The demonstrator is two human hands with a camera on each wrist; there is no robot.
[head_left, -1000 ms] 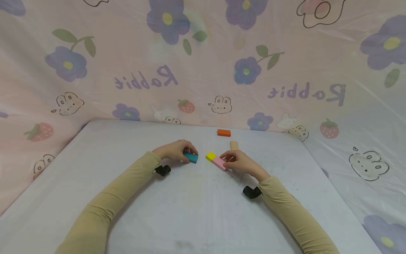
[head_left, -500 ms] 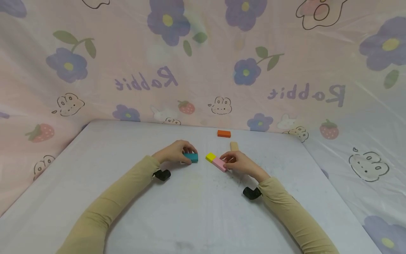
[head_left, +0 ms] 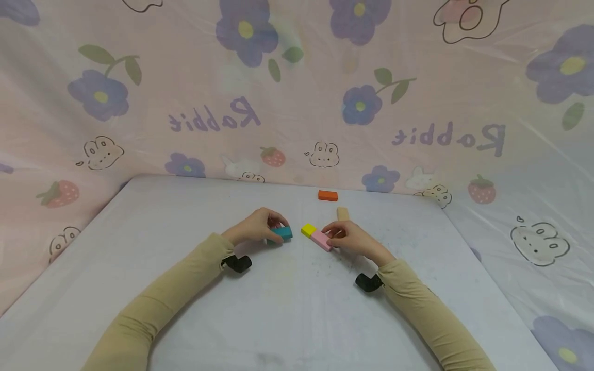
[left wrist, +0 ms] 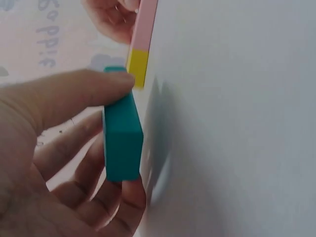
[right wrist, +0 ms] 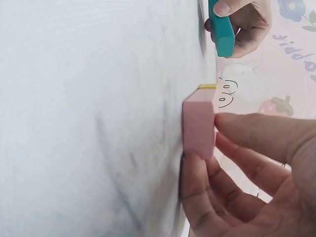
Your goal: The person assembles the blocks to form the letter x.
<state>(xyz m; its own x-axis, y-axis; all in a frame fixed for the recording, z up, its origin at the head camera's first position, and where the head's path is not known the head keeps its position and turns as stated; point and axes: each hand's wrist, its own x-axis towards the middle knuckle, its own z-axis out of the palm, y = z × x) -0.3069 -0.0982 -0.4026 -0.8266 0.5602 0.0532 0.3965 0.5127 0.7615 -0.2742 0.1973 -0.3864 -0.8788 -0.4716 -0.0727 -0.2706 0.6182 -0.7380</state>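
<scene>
5 rectangular blocks on the white table (head_left: 260, 319), landmark: pink block (head_left: 319, 239).

Head view: yellow block (head_left: 308, 230) abuts the pink block's far-left end, in line with it. Teal block (head_left: 284, 233) lies left of the pink block, apart from it, pinched in the left hand (head_left: 257, 225). Right hand (head_left: 352, 238) has its fingers on the pink block at the right end. Orange block (head_left: 328, 196) well beyond the pink block; tan block (head_left: 342, 213) beyond and to the right of it, near end hidden by the right hand.

Left wrist view: thumb (left wrist: 74, 94) on 1 face of the teal block, fingers curled against the opposite side. Shadow alongside suggests the block is off the table; height cannot be told. Judgement: this grip wants the teal block level and square, with fingertips back from its leading end.

Right wrist view: thumb and fingers clamped on the pink block, 1 fingertip at its near end. Yellow shows only as a sliver behind. Judgement: light, steady pressure suits this hold; a sideways push could break the pink–yellow alignment.
</scene>
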